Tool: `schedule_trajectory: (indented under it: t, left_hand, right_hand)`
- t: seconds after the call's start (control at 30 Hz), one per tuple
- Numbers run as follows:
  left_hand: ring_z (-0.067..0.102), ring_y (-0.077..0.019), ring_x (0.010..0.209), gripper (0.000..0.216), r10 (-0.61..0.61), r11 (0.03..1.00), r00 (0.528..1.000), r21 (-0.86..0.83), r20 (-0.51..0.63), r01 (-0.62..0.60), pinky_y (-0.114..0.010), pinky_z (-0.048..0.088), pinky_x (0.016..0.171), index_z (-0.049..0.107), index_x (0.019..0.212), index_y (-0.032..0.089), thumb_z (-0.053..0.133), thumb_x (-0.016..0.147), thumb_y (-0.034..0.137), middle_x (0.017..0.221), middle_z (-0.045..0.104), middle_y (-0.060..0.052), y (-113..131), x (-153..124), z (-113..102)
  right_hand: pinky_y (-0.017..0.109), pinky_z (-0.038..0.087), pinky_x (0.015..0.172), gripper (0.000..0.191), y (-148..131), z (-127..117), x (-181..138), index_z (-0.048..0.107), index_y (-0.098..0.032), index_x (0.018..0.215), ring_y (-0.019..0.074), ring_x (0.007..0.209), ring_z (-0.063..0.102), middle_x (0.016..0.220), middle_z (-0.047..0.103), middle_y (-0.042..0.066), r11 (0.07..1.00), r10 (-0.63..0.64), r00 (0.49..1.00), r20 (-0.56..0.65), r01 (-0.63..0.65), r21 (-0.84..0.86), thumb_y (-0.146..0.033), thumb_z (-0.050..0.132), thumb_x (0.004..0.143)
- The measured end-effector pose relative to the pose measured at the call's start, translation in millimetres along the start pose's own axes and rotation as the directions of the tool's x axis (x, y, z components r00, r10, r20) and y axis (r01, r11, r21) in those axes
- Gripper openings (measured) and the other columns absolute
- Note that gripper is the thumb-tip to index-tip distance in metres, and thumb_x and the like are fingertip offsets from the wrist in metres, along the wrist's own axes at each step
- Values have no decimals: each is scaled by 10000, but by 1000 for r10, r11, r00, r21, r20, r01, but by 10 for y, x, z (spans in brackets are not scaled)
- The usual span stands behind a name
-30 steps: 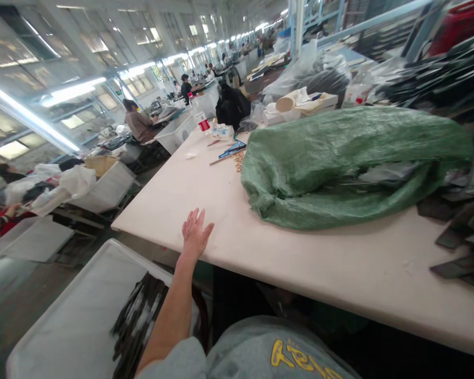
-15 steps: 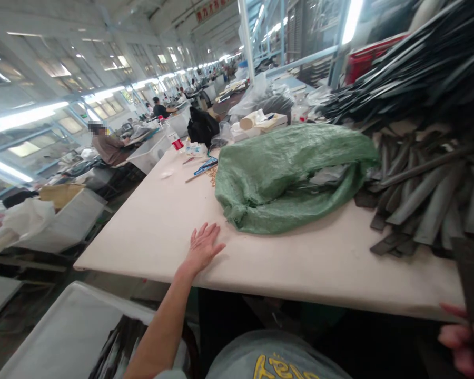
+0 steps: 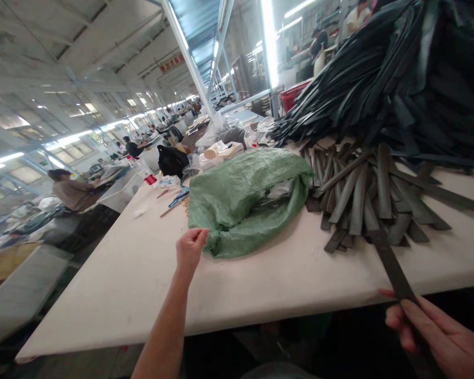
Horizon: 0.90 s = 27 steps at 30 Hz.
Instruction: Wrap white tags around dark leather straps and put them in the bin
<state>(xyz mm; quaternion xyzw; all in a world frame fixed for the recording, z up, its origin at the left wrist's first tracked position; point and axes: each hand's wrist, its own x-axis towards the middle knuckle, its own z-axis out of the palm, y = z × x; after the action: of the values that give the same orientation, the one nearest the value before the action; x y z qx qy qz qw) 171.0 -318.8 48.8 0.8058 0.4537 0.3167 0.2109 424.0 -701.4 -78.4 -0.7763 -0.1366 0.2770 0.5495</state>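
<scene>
My left hand (image 3: 190, 248) is closed at the near left corner of a green woven sack (image 3: 248, 184), its fingers pinched on the sack's edge. The sack lies slumped on the table, its mouth partly open with pale plastic showing inside. At the lower right my right hand (image 3: 434, 326) grips a long flat dark strip (image 3: 393, 263) between thumb and fingers. The strip's far end reaches to a loose pile of similar grey-black strips (image 3: 355, 195) right of the sack.
A large heap of long black strips (image 3: 379, 79) rises behind the pile. Blue-handled scissors (image 3: 179, 196), a red-labelled bottle (image 3: 150, 179) and a black bag (image 3: 173, 160) sit beyond the sack. The pale table's (image 3: 102, 295) near edge runs before me. Another person (image 3: 73, 189) sits farther left.
My left hand went from lying spread on the table to closing at the sack's corner. My right hand, with the strip, has come further into view as the camera turned right.
</scene>
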Motion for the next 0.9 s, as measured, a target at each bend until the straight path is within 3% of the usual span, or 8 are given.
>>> schedule_trajectory:
  t: [0.1,0.2,0.37,0.47,0.63,0.8,0.9]
  left_hand:
    - [600,-140,614,371,128,986,973,-127,194,-104,-235,442,626,716,826,178,537,857,501,666,670,3,322,176,474]
    - [611,-141,663,349,238,970,917,-118,322,-210,-237,450,655,717,879,170,528,885,463,746,696,-18,633,345,944]
    - [646,-207,947,392,280,864,881,301,380,-404,-280,463,801,663,1139,183,658,835,431,1066,701,-95,1038,572,1517]
    - [655,-239,969,296,218,789,866,442,449,-427,-309,467,817,702,1049,168,587,890,390,1032,703,-137,1162,643,1665]
    - [669,-246,934,375,179,775,864,474,470,-419,-326,474,795,733,950,176,435,958,404,988,717,-154,1121,497,1556]
    - [684,-229,863,420,137,790,868,476,478,-387,-324,472,782,731,912,192,347,976,347,912,735,-127,883,216,1119]
    - [685,-230,845,429,98,829,905,468,415,-305,-324,475,762,731,906,195,333,967,340,898,740,-117,726,99,832]
  right_hand:
    - [432,446,490,365,-99,45,-44,665,-475,915,242,468,522,681,607,91,994,17,1000,22,-19,110,-754,542,715]
    - [427,458,492,418,-167,71,-93,688,-449,927,246,468,517,671,615,84,992,4,998,60,-11,126,-773,545,706]
    - [372,449,438,560,-105,113,-171,702,-336,978,223,440,512,639,613,65,989,4,998,66,-14,145,-788,562,679]
    - [323,447,437,614,-37,132,-222,688,-250,1021,197,447,532,639,623,50,988,1,994,112,-18,150,-763,570,706]
    - [293,449,445,607,-3,138,-275,677,-197,1020,174,446,539,640,630,42,986,-6,988,152,-20,168,-726,550,751]
    - [285,413,439,667,-26,225,-273,653,-185,1065,165,446,522,649,620,34,983,14,975,222,-54,173,-757,549,738]
    - [277,387,449,658,-139,323,-291,648,-183,1061,153,453,503,663,606,26,977,14,957,290,-75,199,-754,551,748]
